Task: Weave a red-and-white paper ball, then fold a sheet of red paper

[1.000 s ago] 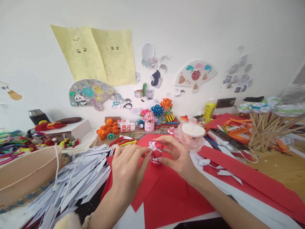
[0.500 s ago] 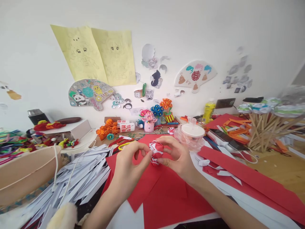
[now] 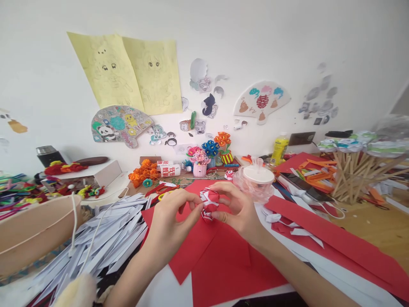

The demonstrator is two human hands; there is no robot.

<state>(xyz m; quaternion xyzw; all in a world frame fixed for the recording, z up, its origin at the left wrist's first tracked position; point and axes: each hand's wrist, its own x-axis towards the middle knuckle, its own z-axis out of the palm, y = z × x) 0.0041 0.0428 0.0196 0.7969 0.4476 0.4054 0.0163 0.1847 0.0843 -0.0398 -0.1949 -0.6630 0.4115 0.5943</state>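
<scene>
A small red-and-white folded paper piece [image 3: 210, 200], rounded above and below with a narrower middle, is held up between my two hands over the red paper sheets [image 3: 223, 260]. My right hand [image 3: 241, 211] has its fingers and thumb closed around the piece's right side. From the left, my left hand [image 3: 174, 221] pinches at the piece's edge with thumb and forefinger. The inner side of the piece is hidden by the fingers.
White paper strips [image 3: 111, 238] lie heaped at left beside a beige bin [image 3: 35, 230]. Behind the hands stand a pink lidded jar [image 3: 255, 183], orange paper flowers [image 3: 145, 172] and yellow-handled scissors [image 3: 164, 192]. Bundled wooden sticks [image 3: 349, 179] are at right.
My left hand has shifted very slightly left at the paper piece's edge. The right hand keeps its hold, and the piece stays nearly in place.
</scene>
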